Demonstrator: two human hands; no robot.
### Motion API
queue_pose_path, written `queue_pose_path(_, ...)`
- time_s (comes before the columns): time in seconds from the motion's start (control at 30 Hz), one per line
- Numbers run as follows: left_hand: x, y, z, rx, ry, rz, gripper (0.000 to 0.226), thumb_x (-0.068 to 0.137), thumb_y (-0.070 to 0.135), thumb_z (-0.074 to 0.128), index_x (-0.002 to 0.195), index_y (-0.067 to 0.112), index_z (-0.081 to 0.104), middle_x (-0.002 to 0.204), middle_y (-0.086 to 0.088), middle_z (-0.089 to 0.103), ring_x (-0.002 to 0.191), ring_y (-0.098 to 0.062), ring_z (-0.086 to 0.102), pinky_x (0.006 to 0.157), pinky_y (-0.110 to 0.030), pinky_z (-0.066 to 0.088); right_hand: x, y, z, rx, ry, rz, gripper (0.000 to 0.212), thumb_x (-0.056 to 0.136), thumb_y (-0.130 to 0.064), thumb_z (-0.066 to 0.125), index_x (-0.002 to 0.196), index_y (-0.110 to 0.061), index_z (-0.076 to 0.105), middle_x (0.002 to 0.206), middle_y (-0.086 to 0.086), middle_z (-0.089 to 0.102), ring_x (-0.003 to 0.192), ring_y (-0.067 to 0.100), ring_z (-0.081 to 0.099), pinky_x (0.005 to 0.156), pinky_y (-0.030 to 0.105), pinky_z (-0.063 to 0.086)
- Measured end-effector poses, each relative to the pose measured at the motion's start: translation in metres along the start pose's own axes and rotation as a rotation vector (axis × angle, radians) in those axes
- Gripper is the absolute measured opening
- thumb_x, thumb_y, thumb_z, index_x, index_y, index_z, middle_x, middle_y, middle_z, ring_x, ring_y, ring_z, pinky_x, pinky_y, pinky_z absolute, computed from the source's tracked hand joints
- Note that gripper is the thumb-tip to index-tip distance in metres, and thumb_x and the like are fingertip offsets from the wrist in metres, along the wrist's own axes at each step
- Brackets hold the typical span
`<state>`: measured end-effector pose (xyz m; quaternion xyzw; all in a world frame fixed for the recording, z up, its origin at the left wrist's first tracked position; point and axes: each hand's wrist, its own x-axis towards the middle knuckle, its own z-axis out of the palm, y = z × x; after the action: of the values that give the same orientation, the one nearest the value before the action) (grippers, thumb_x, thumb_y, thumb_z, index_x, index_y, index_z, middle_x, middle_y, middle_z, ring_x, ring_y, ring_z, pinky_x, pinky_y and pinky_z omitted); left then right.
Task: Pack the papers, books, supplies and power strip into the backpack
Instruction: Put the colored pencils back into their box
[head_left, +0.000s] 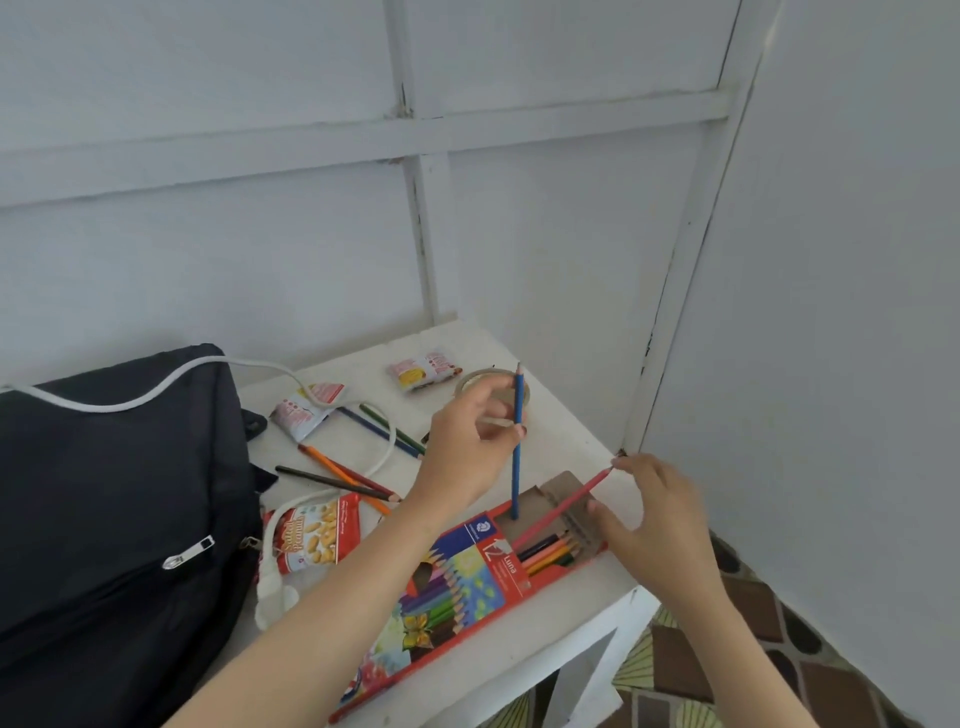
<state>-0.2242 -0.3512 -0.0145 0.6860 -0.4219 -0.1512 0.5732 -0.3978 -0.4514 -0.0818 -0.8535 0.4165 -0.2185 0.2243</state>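
Poking into the pencil box (467, 587), printed "12 Luna", are a blue pencil (517, 467) pinched upright in your left hand (467, 447) and a red pencil (566, 512) pinched by your right hand (660, 514). Left of the box lie loose pencils (343, 475) and the backpack (119, 493). Held so steeply, the blue pencil could jam.

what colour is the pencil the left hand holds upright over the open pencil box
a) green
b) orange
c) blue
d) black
c: the left hand grips a blue pencil that stands upright with its lower end in the open pencil box, while the right hand pinches the end of a red pencil.
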Motion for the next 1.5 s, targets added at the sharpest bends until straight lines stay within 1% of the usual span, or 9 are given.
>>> queue_pose_path(0.13, 0.003, -0.009, 0.012, 0.052, -0.081, -0.025, 0.057, 0.084, -0.004, 0.061, 0.13, 0.028, 0.052, 0.096, 0.004, 0.067, 0.082, -0.003, 0.066, 0.074, -0.015, 0.053, -0.009, 0.004, 0.006, -0.036, 0.028, -0.087, 0.033, 0.089, -0.045, 0.046, 0.112, -0.033, 0.066, 0.143, 0.004, 0.043, 0.133, 0.028, 0.035, 0.106, 0.049, 0.03)
queue_pose_path(0.3, 0.002, -0.014, 0.025, 0.172, -0.154, -0.016, 0.055, 0.085, 0.002, 0.062, 0.133, 0.026, 0.05, 0.104, 0.01, 0.063, 0.082, 0.004, 0.061, 0.07, -0.007, 0.048, -0.014, 0.013, 0.015, -0.105, 0.063, -0.176, 0.06, 0.091, -0.059, 0.019, 0.099, -0.035, 0.073, 0.146, 0.007, 0.042, 0.133, 0.031, 0.036, 0.107, 0.043, 0.024)
queue_pose_path(0.57, -0.026, -0.028, 0.029, 0.583, -0.318, 0.124, 0.039, 0.092, 0.012, 0.051, 0.129, 0.022, 0.056, 0.117, 0.001, 0.065, 0.102, -0.012, 0.061, 0.081, -0.016, 0.043, -0.012, 0.015, 0.014, -0.074, 0.062, -0.145, 0.076, 0.089, -0.066, -0.002, 0.106, -0.044, 0.068, 0.152, 0.001, 0.033, 0.139, 0.027, 0.025, 0.112, 0.041, 0.012)
queue_pose_path(0.73, -0.045, -0.036, 0.021, 0.735, -0.316, 0.27, 0.029, 0.094, 0.016, 0.045, 0.118, 0.02, 0.061, 0.095, -0.001, 0.065, 0.085, -0.013, 0.059, 0.07, -0.021, 0.046, -0.016, 0.011, 0.017, -0.052, 0.133, -0.181, 0.059, 0.096, -0.055, 0.01, 0.12, -0.039, 0.061, 0.151, 0.006, 0.033, 0.139, 0.03, 0.026, 0.111, 0.043, 0.014)
queue_pose_path(0.83, -0.056, -0.039, 0.017, 0.816, -0.257, 0.383, 0.015, 0.085, 0.018, 0.058, 0.095, 0.017, 0.068, 0.081, 0.001, 0.067, 0.088, -0.014, 0.063, 0.072, -0.026, 0.055, -0.028, 0.007, 0.026, -0.097, 0.157, -0.247, 0.051, 0.099, -0.051, 0.011, 0.133, -0.042, 0.047, 0.155, 0.005, 0.022, 0.142, 0.027, 0.017, 0.113, 0.038, 0.002)
queue_pose_path(0.93, -0.063, -0.041, 0.012, 0.839, -0.222, 0.434, 0.018, 0.083, 0.023, 0.05, 0.084, 0.019, 0.068, 0.074, 0.003, 0.066, 0.087, -0.013, 0.061, 0.071, -0.028, 0.055, -0.04, 0.0, 0.041, -0.23, 0.148, -0.304, 0.052, 0.1, -0.048, 0.013, 0.133, -0.034, 0.05, 0.157, 0.008, 0.015, 0.146, 0.026, 0.005, 0.114, 0.047, -0.004)
queue_pose_path(1.13, -0.068, -0.043, -0.015, 0.706, -0.069, 0.315, 0.019, 0.083, 0.021, 0.053, 0.09, 0.02, 0.071, 0.078, 0.009, 0.066, 0.078, -0.005, 0.058, 0.071, -0.022, 0.051, -0.035, -0.023, 0.041, -0.259, 0.205, -0.375, 0.045, 0.096, -0.047, 0.025, 0.1, -0.041, 0.07, 0.156, 0.008, 0.018, 0.146, 0.025, -0.003, 0.114, 0.049, -0.01)
queue_pose_path(1.3, -0.063, -0.052, -0.069, 0.804, 0.131, 0.193, 0.028, 0.07, 0.001, 0.074, 0.092, 0.018, 0.072, 0.087, 0.006, 0.069, 0.084, -0.011, 0.062, 0.078, -0.024, 0.044, -0.009, -0.064, 0.046, -0.276, 0.178, -0.481, 0.018, 0.078, -0.039, 0.055, 0.088, -0.04, 0.07, 0.149, 0.015, 0.033, 0.14, 0.036, 0.015, 0.112, 0.054, -0.001)
queue_pose_path(1.5, -0.046, -0.066, -0.113, 0.917, -0.01, -0.054, 0.036, 0.077, 0.014, 0.064, 0.111, 0.025, 0.067, 0.111, 0.008, 0.064, 0.108, -0.017, 0.055, 0.09, -0.031, 0.043, 0.017, -0.12, 0.079, -0.426, 0.036, -0.623, 0.02, 0.063, -0.046, 0.068, 0.081, -0.04, 0.072, 0.146, 0.021, 0.037, 0.138, 0.039, 0.02, 0.104, 0.063, 0.009)
